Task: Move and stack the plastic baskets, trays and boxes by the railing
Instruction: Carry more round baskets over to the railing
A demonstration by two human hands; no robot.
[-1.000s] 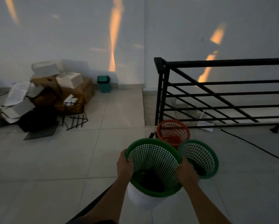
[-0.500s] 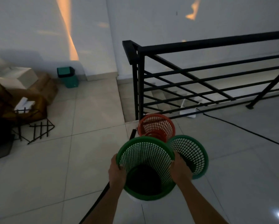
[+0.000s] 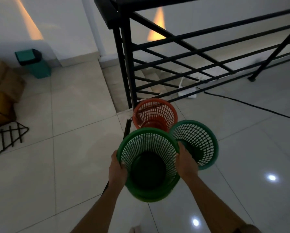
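Observation:
I hold a green mesh plastic basket [image 3: 148,153] in front of me, above the tiled floor. My left hand [image 3: 117,168] grips its left rim and my right hand [image 3: 185,163] grips its right rim. Just beyond it, an orange mesh basket [image 3: 155,113] stands on the floor at the foot of the black railing [image 3: 124,52]. A second green mesh basket [image 3: 195,143] stands to the right of the orange one, touching it. The held basket hides part of both.
A teal bin [image 3: 34,63] stands by the far wall. Cardboard boxes [image 3: 3,88] and a black wire rack [image 3: 8,137] lie at the left. A black cable [image 3: 251,105] runs across the floor at the right. Stairs drop behind the railing.
I have stepped closer to the railing and the view has tilted down. The held green basket has come nearer to the orange and green baskets on the floor.

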